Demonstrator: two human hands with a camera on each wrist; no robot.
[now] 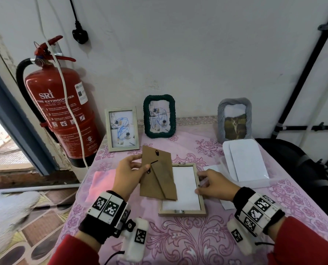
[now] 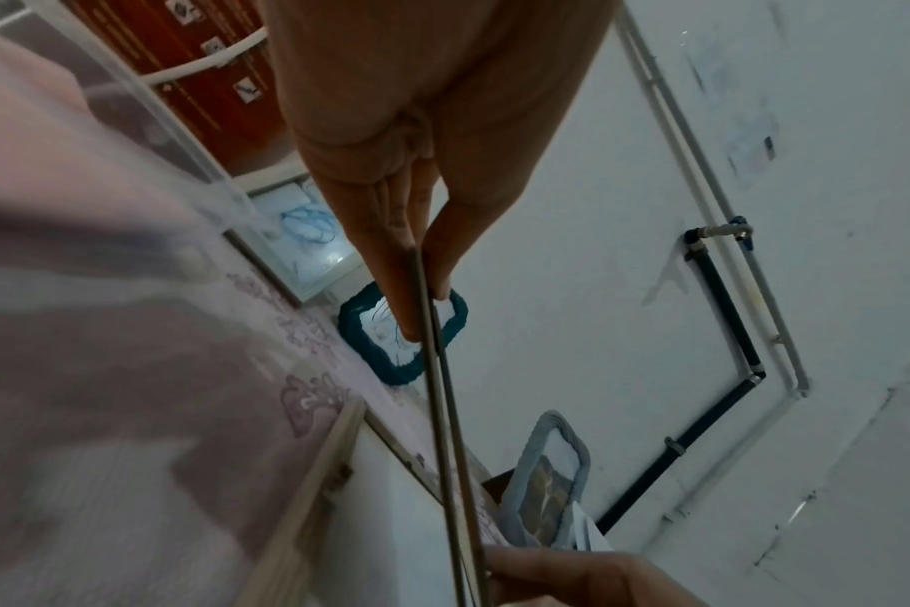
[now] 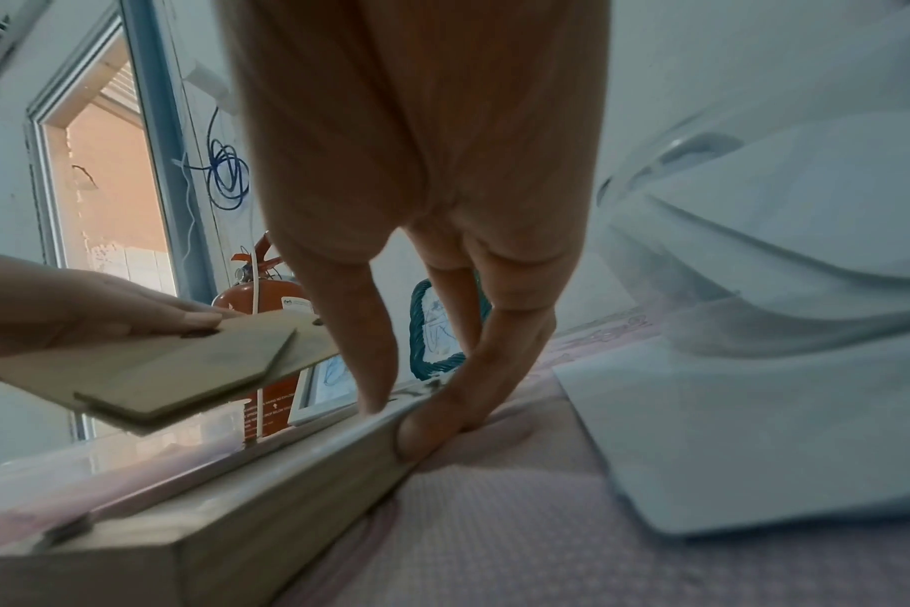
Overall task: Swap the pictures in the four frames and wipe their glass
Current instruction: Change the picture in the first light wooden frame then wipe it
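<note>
A light wooden frame point(image 1: 182, 212) lies face down on the pink tablecloth, and the white back of its picture point(image 1: 186, 188) is exposed. My left hand point(image 1: 140, 165) pinches the brown backing board point(image 1: 159, 180) with its fold-out stand and holds it tilted above the frame's left half. In the left wrist view the board point(image 2: 435, 390) shows edge-on between thumb and fingers point(image 2: 424, 316). My right hand point(image 1: 201, 183) pinches the frame's right rim; the right wrist view shows its fingertips point(image 3: 398, 415) on that rim point(image 3: 235, 513). Three frames stand by the wall: light wood point(image 1: 122, 129), green rope point(image 1: 159, 116), grey point(image 1: 234, 119).
A clear plastic tray point(image 1: 255, 183) with white sheets point(image 1: 245, 161) sits right of the open frame. A pink cloth point(image 1: 100, 180) lies at the table's left edge. A red fire extinguisher point(image 1: 64, 104) hangs left of the table. A black bag point(image 1: 293, 161) sits to the right.
</note>
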